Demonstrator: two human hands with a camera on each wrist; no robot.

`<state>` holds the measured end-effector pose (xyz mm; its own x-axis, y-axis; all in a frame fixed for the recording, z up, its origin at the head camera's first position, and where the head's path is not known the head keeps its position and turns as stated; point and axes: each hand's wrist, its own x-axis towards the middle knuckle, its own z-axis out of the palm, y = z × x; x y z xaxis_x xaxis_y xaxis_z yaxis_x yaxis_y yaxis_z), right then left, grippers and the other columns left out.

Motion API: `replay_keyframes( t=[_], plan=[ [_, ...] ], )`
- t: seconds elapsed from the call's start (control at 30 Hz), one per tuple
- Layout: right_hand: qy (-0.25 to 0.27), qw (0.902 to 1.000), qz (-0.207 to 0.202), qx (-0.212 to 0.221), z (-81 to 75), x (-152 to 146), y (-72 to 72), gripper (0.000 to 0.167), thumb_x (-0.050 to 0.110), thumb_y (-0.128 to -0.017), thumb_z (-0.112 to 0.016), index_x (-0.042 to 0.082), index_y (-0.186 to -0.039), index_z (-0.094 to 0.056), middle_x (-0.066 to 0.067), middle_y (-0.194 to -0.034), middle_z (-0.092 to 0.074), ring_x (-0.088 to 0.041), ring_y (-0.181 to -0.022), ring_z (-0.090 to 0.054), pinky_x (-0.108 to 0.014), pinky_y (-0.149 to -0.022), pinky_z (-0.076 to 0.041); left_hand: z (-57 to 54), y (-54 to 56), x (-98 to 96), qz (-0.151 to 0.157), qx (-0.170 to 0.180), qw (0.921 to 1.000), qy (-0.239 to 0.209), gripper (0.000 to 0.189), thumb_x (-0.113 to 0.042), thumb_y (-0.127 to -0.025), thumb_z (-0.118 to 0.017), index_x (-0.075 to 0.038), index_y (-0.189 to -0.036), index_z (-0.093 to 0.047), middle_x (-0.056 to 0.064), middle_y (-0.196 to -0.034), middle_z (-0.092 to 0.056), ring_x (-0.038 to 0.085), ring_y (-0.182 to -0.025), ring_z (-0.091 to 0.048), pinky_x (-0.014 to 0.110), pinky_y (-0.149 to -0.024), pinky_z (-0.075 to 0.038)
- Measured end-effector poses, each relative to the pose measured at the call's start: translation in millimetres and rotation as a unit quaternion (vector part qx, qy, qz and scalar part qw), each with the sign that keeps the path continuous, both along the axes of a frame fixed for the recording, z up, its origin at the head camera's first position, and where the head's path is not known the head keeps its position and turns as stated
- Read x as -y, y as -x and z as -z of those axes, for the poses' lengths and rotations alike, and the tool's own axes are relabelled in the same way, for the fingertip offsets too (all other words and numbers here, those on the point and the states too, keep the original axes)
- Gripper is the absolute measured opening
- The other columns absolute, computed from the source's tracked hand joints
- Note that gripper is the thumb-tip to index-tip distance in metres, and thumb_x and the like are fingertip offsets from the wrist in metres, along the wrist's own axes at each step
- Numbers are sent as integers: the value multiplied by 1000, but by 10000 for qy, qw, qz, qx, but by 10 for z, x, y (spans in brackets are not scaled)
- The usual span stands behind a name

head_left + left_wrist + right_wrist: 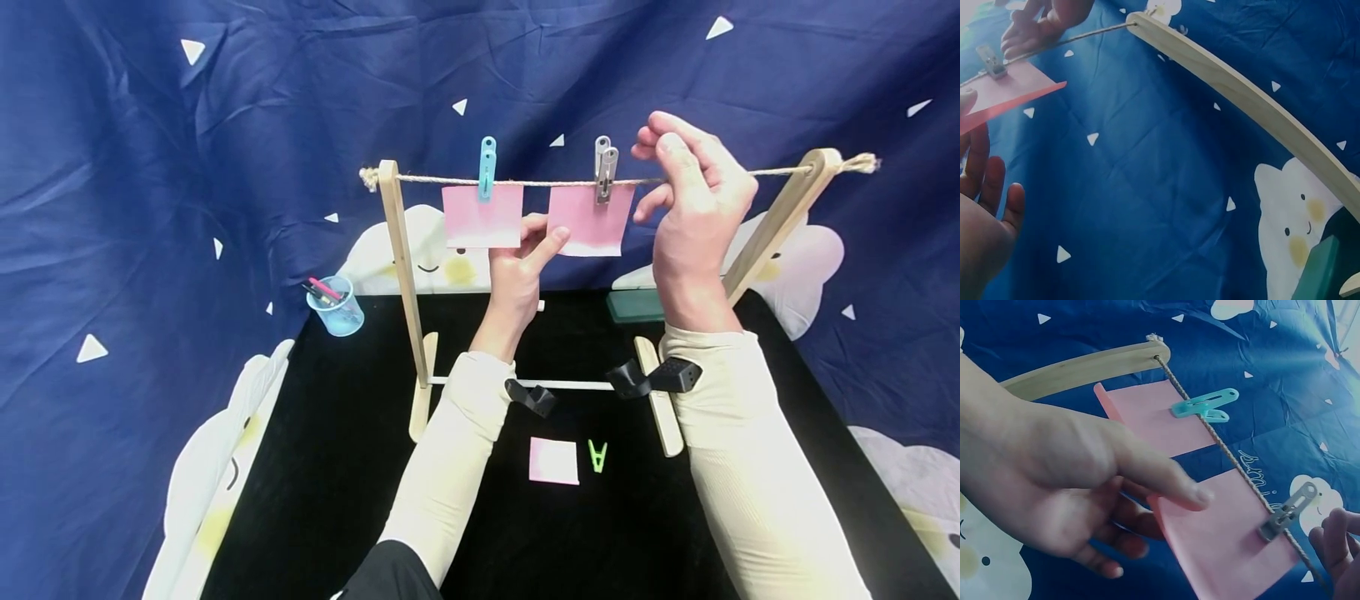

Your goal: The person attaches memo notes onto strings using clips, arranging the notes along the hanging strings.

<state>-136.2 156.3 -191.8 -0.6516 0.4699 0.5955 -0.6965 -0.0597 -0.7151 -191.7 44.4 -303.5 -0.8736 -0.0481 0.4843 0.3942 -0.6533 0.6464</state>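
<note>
Two pink paper squares hang from a rope (542,182) strung between wooden posts. A blue clothespin (487,171) clips the left pink paper (480,218); a grey clothespin (604,171) clips the right pink paper (588,221). My left hand (517,271) pinches the left edge of the right paper, thumb in front and fingers behind, as the right wrist view shows. Just right of the grey clothespin, my right hand (697,204) is raised by the rope with loosely bent fingers and nothing in them.
On the black table (337,500) lie another pink paper square (554,461) and a green clothespin (597,456). A blue mesh pen cup (337,308) stands at the back left, a green box (634,306) behind the right post (780,225). A white crossbar (562,384) joins the stand's feet.
</note>
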Motion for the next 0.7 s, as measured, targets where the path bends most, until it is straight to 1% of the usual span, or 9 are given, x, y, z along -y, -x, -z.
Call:
replay_keyframes(
  t=[0.1,0.2,0.3,0.4,0.43,0.53,0.63,0.7],
  plan=[
    [-12,10000,76,-58,11,-37,-51,18,1,-93,-62,-3,-102,-77,-10,-90,-76,-24,-82,-72,-16,-44,-45,62,-20,26,39,21,10000,11,13,19,-83,-62,12,-91,-69,-6,-82,-71,10,-79,-62,22,-78,-51],
    [-52,9998,126,-165,18,-78,-107,19,1,-93,-61,-2,-103,-77,-11,-90,-76,-24,-82,-72,-16,-44,-45,123,-52,57,60,142,9998,113,14,18,-84,-61,10,-91,-70,-7,-82,-71,8,-79,-63,21,-80,-51],
    [91,9996,104,-231,15,-104,-165,19,0,-92,-61,-4,-102,-76,-12,-90,-76,-24,-81,-72,-16,-43,-45,173,-83,95,60,263,9994,197,20,18,-84,-61,2,-90,-72,-8,-82,-70,7,-79,-64,20,-80,-53],
    [459,9987,14,-227,7,-117,-222,18,-3,-91,-61,-9,-101,-75,-15,-88,-75,-26,-79,-72,-17,-41,-44,210,-102,131,54,342,9991,226,29,18,-85,-60,-8,-87,-74,-8,-82,-71,6,-78,-66,20,-79,-54],
    [603,9979,-9,-223,6,-121,-240,18,-4,-91,-61,-10,-101,-74,-16,-88,-75,-26,-78,-71,-18,-41,-43,221,-107,142,70,360,9991,225,34,18,-85,-60,-13,-86,-74,-8,-82,-72,6,-78,-67,20,-79,-54],
    [928,9953,-94,-241,8,-140,-286,17,-7,-90,-60,-14,-100,-72,-18,-86,-74,-28,-77,-71,-19,-39,-42,245,-115,175,105,350,9990,253,42,17,-86,-60,-22,-84,-74,-9,-82,-73,5,-77,-67,20,-79,-54],
    [1066,9938,-130,-281,17,-162,-327,17,-7,-90,-59,-15,-99,-72,-19,-85,-73,-28,-75,-70,-20,-38,-40,265,-121,209,80,241,9991,337,42,16,-86,-60,-24,-83,-75,-10,-84,-74,5,-79,-67,19,-79,-53],
    [1007,9943,-96,-350,30,-178,-358,18,-7,-90,-59,-16,-100,-71,-20,-85,-73,-28,-74,-70,-19,-37,-39,282,-126,234,56,175,9990,400,43,15,-86,-60,-24,-84,-75,-10,-84,-74,5,-79,-66,19,-78,-52]
  ],
)
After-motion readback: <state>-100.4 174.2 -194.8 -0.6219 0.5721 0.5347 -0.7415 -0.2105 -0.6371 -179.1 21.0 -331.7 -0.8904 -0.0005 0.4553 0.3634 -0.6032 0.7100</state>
